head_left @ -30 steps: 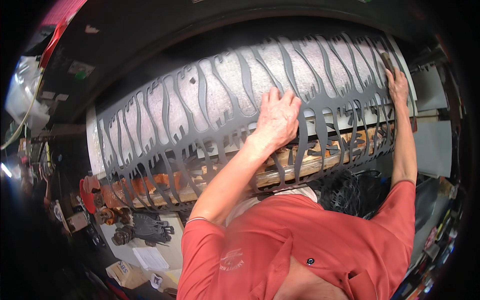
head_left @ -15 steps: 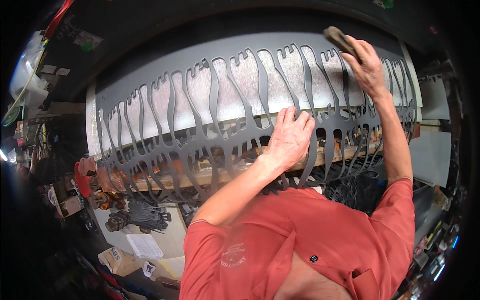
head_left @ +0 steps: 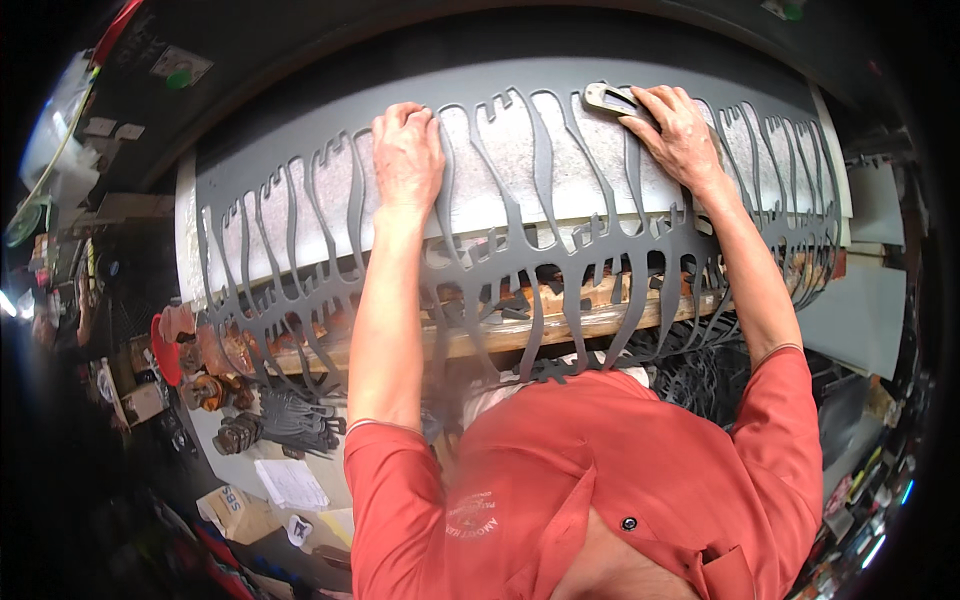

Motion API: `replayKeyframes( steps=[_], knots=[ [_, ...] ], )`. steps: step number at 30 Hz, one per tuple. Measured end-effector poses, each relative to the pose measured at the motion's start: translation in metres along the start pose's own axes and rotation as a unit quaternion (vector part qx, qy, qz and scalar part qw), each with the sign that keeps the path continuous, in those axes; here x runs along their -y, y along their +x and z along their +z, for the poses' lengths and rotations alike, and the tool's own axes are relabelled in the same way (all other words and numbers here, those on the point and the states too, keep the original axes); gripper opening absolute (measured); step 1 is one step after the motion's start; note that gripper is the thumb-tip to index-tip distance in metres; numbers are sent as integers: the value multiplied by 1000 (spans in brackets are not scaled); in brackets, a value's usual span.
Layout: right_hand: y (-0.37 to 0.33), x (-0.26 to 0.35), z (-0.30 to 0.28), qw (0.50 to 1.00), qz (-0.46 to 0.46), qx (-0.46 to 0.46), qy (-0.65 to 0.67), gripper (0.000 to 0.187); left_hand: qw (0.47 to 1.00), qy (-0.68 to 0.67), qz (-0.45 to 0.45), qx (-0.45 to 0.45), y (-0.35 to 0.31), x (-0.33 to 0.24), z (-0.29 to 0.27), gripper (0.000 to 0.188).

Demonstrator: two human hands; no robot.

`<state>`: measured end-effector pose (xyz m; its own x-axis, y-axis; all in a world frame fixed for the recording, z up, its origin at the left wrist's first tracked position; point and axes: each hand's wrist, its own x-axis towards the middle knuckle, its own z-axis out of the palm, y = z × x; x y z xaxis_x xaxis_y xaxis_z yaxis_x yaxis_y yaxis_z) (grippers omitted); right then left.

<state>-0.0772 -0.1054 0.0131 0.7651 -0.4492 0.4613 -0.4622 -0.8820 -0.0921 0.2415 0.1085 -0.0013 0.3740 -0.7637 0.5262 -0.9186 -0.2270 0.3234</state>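
Observation:
A dark grey rubber-like sheet [head_left: 480, 262] with rows of long curved cut-outs lies over a pale board [head_left: 485, 190] and hangs down toward me. My left hand [head_left: 408, 160] rests on its far left part, fingers curled together at the edge of a cut-out. What the fingertips pinch, if anything, is hidden. My right hand [head_left: 680, 140] grips an oblong metal cutting die [head_left: 612, 100] with an opening through it. The die is tilted close above the upper ends of the cut-outs, right of centre.
A wooden beam [head_left: 500, 335] runs below the board, with dark scraps behind it. At lower left stand a stack of cut grey pieces [head_left: 300, 422], papers [head_left: 290, 485] and a cardboard box [head_left: 238, 513]. A dark machine beam [head_left: 450, 25] spans the far side.
My left hand has moved from the sheet's middle up and left to a far cut-out. My right hand has brought the die left and lower, turning it so its opening shows.

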Motion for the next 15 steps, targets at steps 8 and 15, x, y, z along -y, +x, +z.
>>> replayKeyframes(
  steps=[8, 15],
  knots=[
    [3, 2, -1, 1000, 6, -2, 17, 44, 998, -19, 4, 60, 11, 8, -12, 18],
    [-3, -6, 8, 1000, 0, -15, 2, 47, 997, -59, 9, 39, -2, 6, -26, 16]
  ],
)
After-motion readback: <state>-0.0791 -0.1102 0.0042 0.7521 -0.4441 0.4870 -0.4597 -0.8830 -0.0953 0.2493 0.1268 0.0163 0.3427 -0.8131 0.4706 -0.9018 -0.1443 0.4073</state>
